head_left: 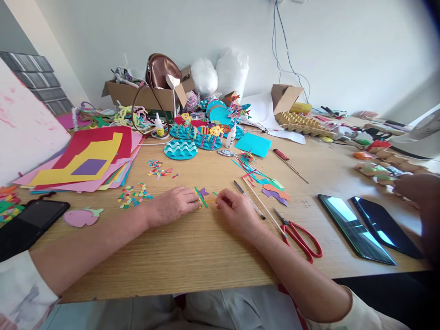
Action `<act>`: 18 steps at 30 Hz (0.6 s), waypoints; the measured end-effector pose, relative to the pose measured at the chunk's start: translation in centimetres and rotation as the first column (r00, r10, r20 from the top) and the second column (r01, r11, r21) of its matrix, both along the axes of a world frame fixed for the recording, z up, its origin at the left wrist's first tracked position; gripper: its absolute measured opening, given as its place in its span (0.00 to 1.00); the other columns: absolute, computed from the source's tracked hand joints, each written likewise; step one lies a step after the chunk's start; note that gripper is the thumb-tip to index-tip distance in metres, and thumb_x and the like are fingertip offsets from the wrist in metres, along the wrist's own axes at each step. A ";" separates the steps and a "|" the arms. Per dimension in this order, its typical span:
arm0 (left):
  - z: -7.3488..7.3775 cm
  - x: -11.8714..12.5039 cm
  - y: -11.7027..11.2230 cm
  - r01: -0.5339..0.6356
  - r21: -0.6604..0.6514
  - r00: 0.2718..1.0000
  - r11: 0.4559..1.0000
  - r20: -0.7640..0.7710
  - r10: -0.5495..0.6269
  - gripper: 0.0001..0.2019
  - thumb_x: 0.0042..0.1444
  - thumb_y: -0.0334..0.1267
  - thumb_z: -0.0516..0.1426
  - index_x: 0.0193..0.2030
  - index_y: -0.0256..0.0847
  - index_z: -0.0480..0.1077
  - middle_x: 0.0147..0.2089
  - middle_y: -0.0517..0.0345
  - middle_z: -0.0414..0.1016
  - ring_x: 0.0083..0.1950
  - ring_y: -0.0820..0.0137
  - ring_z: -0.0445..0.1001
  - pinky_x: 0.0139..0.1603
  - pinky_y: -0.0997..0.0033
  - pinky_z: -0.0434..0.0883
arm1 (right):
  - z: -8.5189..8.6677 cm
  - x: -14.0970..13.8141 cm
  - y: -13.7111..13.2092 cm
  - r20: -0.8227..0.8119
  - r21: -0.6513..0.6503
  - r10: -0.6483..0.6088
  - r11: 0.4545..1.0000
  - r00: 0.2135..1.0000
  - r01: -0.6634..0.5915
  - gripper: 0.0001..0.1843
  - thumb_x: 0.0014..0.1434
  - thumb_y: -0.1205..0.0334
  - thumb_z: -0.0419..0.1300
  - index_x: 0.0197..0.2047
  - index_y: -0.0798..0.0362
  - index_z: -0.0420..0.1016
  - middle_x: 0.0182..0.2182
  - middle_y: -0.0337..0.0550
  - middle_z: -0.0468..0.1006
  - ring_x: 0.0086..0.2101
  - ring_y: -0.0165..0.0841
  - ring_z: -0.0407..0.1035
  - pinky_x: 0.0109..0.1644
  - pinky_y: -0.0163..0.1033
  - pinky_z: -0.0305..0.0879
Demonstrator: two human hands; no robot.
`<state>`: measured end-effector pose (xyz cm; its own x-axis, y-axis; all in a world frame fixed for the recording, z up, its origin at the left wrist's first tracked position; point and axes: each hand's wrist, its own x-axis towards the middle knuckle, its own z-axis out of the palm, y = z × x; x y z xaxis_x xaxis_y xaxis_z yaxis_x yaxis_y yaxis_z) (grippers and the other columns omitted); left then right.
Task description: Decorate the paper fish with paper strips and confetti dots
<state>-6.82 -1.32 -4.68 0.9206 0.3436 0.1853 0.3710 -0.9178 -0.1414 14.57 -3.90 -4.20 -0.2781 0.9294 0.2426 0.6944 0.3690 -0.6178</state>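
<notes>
My left hand [175, 204] rests on the wooden table, its fingers together and holding down a small paper cut-out. A green paper strip [201, 197] lies slanted across it at the fingertips, with a purple paper bit [204, 192] showing behind. Most of the cut-out is hidden under the fingers. My right hand [237, 213] is closed in a pinch on a thin yellow paper strip [210, 200] that runs toward the left hand. Beside the right hand lie a pen [249, 199], a thin white stick [264, 208] and red-handled scissors [299, 233].
Paper confetti [134, 195] and a pink paper fish [82, 217] lie left, below stacked coloured sheets [89, 158]. Glue bottles [230, 136] and blue wavy discs [180, 149] stand behind. Phones [355, 229] lie right, near another person's arm [421, 192].
</notes>
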 end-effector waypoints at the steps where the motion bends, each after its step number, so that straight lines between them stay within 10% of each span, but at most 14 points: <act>1: -0.1 0.0 0.0 -0.002 -0.003 1.000 1.000 0.010 0.002 0.11 0.60 0.30 0.46 0.46 0.38 0.66 0.43 0.51 0.71 0.49 0.65 0.65 0.49 0.64 0.64 | 0.1 0.1 -0.1 -0.014 -0.001 0.005 1.000 1.000 -0.005 0.06 0.52 0.68 0.52 0.25 0.53 0.66 0.20 0.36 0.70 0.22 0.26 0.61 0.26 0.30 0.52; 18: -0.2 0.3 -0.5 -0.053 -0.087 0.997 0.995 0.042 0.057 0.13 0.60 0.29 0.45 0.48 0.38 0.65 0.44 0.50 0.68 0.47 0.65 0.65 0.49 0.63 0.65 | -0.5 1.6 -0.2 -0.158 -0.145 -0.036 0.989 0.987 0.013 0.06 0.51 0.64 0.53 0.24 0.52 0.67 0.18 0.33 0.67 0.22 0.26 0.60 0.25 0.31 0.52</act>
<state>-6.55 -1.80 -4.87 0.8914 0.4100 0.1934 0.4256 -0.9038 -0.0456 16.13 -4.13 -4.66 -0.2232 0.9638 0.1461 0.5904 0.2529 -0.7665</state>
